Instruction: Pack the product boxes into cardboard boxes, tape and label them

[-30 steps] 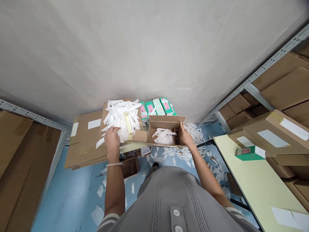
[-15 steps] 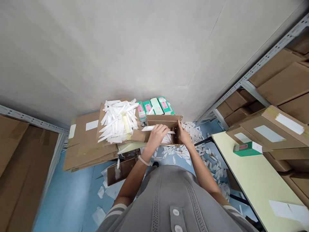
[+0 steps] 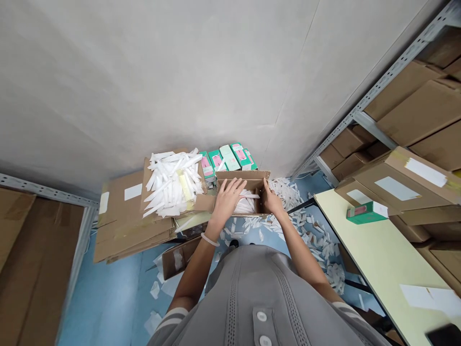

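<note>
An open cardboard box (image 3: pixel 245 176) stands in front of me with white slender paper pieces (image 3: pixel 246 203) inside it. My left hand (image 3: pixel 227 199) lies over the box's left end, fingers stretched out and holding nothing. At the right end, my right hand (image 3: pixel 272 199) grips the box wall, its thumb inside and its fingers partly hidden behind the cardboard. To the left, a large heap of similar white pieces (image 3: pixel 169 182) rests on flattened cardboard. Several green and pink boxes (image 3: pixel 237 154) line up behind the open box.
Stacked flat cartons (image 3: pixel 126 211) lie at left. White scraps (image 3: pixel 317 245) litter the blue floor (image 3: pixel 104 298). A pale table (image 3: pixel 374 250) at right bears a green box (image 3: pixel 367 213) and a dark object (image 3: pixel 444 335). Shelves (image 3: pixel 360 117) with cartons stand at right.
My left hand has straightened its fingers and moved left. The long white piece that stuck out over the box's left end no longer shows there. The right hand keeps its grip.
</note>
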A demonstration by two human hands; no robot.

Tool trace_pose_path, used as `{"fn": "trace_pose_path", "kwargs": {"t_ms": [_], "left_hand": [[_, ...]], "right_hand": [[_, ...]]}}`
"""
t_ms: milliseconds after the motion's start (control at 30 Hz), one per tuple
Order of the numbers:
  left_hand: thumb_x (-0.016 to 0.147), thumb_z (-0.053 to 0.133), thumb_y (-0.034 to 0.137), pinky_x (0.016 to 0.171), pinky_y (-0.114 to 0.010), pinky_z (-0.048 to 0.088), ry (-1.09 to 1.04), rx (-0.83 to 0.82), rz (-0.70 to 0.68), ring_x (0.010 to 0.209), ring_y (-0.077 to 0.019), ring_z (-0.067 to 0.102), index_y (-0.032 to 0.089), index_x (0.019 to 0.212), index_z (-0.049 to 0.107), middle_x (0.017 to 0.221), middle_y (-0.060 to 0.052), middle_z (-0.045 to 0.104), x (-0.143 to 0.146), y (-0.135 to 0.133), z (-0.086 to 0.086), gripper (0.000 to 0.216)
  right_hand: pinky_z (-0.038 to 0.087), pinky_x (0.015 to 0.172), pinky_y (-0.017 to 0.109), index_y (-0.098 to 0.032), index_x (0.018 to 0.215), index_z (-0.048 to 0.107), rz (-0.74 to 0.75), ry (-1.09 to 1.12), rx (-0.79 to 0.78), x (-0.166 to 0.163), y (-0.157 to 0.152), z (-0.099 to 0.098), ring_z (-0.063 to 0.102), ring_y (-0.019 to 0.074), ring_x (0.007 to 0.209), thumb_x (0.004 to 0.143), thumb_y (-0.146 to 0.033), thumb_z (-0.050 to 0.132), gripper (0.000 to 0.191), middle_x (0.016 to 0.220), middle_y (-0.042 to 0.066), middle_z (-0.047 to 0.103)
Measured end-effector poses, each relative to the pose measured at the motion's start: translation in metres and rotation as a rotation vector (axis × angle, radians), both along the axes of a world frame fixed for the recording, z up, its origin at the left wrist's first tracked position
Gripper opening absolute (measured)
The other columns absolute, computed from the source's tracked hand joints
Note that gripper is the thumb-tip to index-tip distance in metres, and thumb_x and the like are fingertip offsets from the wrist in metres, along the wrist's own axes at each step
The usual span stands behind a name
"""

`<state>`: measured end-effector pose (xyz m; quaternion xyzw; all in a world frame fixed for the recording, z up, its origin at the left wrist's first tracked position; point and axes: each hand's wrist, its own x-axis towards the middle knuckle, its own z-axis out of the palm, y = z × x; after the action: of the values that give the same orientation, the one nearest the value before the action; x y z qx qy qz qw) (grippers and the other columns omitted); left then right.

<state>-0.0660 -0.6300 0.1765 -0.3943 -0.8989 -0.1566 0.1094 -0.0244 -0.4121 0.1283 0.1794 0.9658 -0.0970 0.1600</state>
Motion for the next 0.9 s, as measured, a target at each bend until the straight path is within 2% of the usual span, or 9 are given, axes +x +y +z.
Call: {"fn": "trace_pose_path", "kwargs": {"t_ms": [267, 467, 600, 767, 900], "left_hand": [[0.098, 0.038, 0.033, 0.118, -0.047, 0.023, -0.030, 0.049, 0.139, 0.139, -0.0246, 0.038, 0.021, 0.147, 0.037, 0.147, -0.009, 0.047, -0.016, -0.030, 0.002, 0.051], [0.098, 0.036, 0.034, 0.115, -0.046, 0.028, -0.066, 0.144, 0.228, 0.133, -0.0243, 0.045, 0.019, 0.144, 0.040, 0.141, -0.010, 0.054, -0.020, -0.053, -0.008, 0.049], [0.098, 0.036, 0.035, 0.110, -0.048, 0.035, -0.130, 0.199, 0.280, 0.129, -0.0268, 0.049, 0.017, 0.145, 0.038, 0.138, -0.013, 0.056, -0.015, -0.069, -0.015, 0.050], [0.098, 0.036, 0.039, 0.104, -0.047, 0.041, -0.208, 0.236, 0.248, 0.127, -0.0287, 0.051, 0.018, 0.147, 0.034, 0.140, -0.014, 0.053, -0.010, -0.075, -0.022, 0.054], [0.098, 0.036, 0.041, 0.103, -0.045, 0.042, -0.269, 0.263, 0.141, 0.125, -0.0273, 0.052, 0.017, 0.148, 0.033, 0.137, -0.015, 0.055, -0.015, -0.062, -0.026, 0.055]], "right_hand": [[0.044, 0.074, 0.029, -0.032, 0.146, -0.031, 0.003, -0.011, 0.008, 0.000, 0.002, -0.003, 0.067, 0.0229, 0.092, 0.087, -0.007, 0.042, 0.097, 0.130, 0.018, 0.052], [0.044, 0.075, 0.029, -0.031, 0.150, -0.023, 0.014, 0.035, -0.035, 0.008, 0.004, 0.002, 0.067, 0.0230, 0.089, 0.083, -0.004, 0.044, 0.099, 0.121, 0.015, 0.058], [0.045, 0.073, 0.029, -0.031, 0.152, -0.017, 0.003, 0.093, -0.059, 0.023, 0.009, 0.006, 0.066, 0.0230, 0.087, 0.079, -0.002, 0.043, 0.099, 0.122, 0.014, 0.058], [0.048, 0.074, 0.030, -0.028, 0.155, -0.008, -0.033, 0.261, -0.100, 0.053, 0.021, 0.013, 0.065, 0.0229, 0.087, 0.078, -0.003, 0.039, 0.093, 0.120, 0.013, 0.060], [0.050, 0.076, 0.031, -0.027, 0.156, -0.003, -0.130, 0.407, -0.110, 0.085, 0.026, 0.020, 0.064, 0.0227, 0.088, 0.078, -0.004, 0.038, 0.091, 0.121, 0.012, 0.060]]}}
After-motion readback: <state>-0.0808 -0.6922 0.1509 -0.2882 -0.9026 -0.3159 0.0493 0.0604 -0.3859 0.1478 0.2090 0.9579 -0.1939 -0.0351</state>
